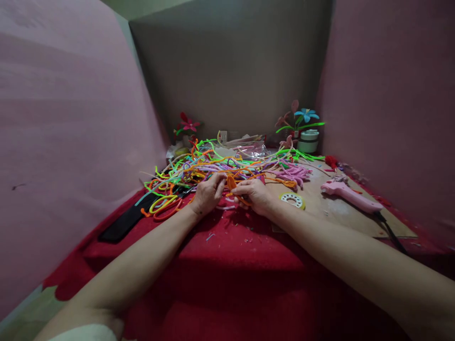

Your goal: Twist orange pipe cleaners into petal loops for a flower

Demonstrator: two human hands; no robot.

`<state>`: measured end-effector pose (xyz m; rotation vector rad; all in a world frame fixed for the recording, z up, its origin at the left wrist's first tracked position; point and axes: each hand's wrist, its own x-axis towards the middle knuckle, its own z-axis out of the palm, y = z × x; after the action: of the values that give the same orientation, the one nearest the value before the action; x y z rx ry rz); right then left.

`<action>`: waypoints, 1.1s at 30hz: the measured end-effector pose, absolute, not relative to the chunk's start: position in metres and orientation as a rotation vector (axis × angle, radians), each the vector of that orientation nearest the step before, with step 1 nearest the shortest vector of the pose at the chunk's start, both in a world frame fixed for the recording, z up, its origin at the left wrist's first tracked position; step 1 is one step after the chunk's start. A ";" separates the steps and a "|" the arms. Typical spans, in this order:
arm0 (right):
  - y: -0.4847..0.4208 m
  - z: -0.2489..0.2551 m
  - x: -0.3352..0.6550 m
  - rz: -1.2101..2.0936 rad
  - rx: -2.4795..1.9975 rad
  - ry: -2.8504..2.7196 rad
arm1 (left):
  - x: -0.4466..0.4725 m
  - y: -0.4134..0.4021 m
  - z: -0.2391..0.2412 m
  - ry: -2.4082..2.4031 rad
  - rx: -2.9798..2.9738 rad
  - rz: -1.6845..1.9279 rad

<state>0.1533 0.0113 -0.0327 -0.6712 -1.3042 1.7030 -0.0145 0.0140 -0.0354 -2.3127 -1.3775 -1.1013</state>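
Orange fuzzy piece (231, 183), petal-like, between the two hands: its long axis stands near upright, rising just left of the right hand's fingertips. Right hand (255, 194) — the nearer — pinches it low between thumb and fingers. Left hand (209, 193): fingers drawn together beside its upper part; whether they grip it cannot be told. Beyond, heaped coloured fuzzy stems (213, 166); to the right, a pink corded tool (351, 196) on a board (314, 199).

Orange fuzzy piece (231, 183): petal-shaped, rounded top, roughly upright; pinched at fingertips of right hand (253, 193), lower part partly hidden there.
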 end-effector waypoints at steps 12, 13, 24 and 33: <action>0.008 -0.028 0.152 1.694 -0.661 -1.347 | -0.017 0.012 -0.034 -1.363 -2.350 -1.011; 0.008 -0.028 0.152 1.694 -0.661 -1.350 | -0.017 0.013 -0.035 -1.368 -2.352 -0.999; 0.006 -0.023 0.156 1.632 -0.666 -1.362 | -0.018 0.018 -0.038 -1.369 -2.401 -0.962; 0.007 -0.026 0.157 1.627 -0.657 -1.362 | -0.014 0.015 -0.035 -1.438 -2.462 -1.052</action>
<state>0.1572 0.0066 -0.0263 -0.6572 -1.3618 1.6269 -0.0144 0.0147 -0.0354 -2.4622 -1.4378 -1.0525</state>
